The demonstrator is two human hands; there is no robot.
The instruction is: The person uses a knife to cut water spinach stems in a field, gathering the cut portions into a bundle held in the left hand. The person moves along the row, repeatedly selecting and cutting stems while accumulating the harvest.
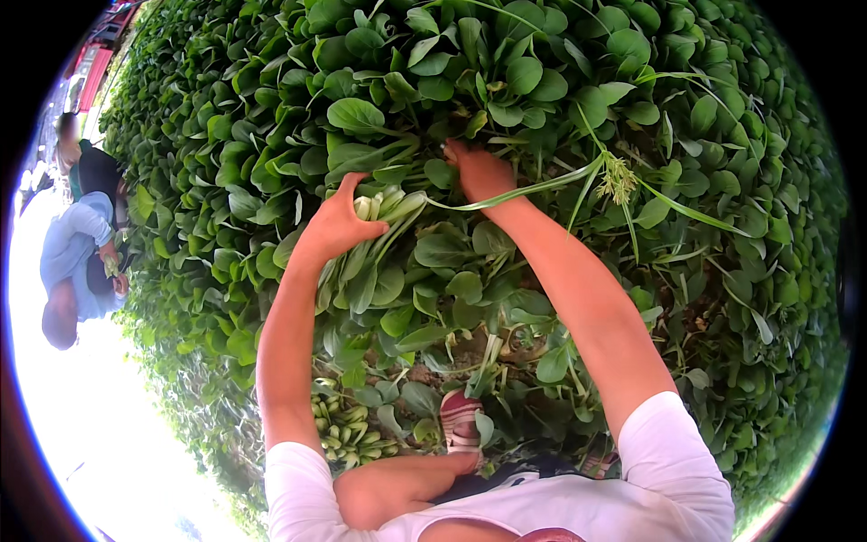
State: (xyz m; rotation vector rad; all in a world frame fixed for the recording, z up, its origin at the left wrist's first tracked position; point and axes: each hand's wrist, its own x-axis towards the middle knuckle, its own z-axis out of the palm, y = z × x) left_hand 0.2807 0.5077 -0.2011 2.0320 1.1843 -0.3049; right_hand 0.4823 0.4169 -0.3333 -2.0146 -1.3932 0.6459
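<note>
My left hand [335, 227] is wrapped around a bunch of leafy greens [391, 206] that look like bok choy. Their pale cut-looking stem ends face up between thumb and fingers, and the leaves hang down toward me. Just ahead, my right hand [482, 171] reaches low into the bed, close to the base of a bok choy plant [379, 152]. Leaves and shade hide its fingertips; a small pale bit shows there, too little to name. A long grass-like weed [542, 190] with a seed head crosses over my right wrist.
A pile of greens [349, 427] lies by my bent leg, stem ends showing. My striped shoe [462, 420] rests on soil among loose leaves. Dense bok choy [223, 135] fills the bed ahead and to both sides. At left a person in light blue [78, 237] bends over, with another person beyond.
</note>
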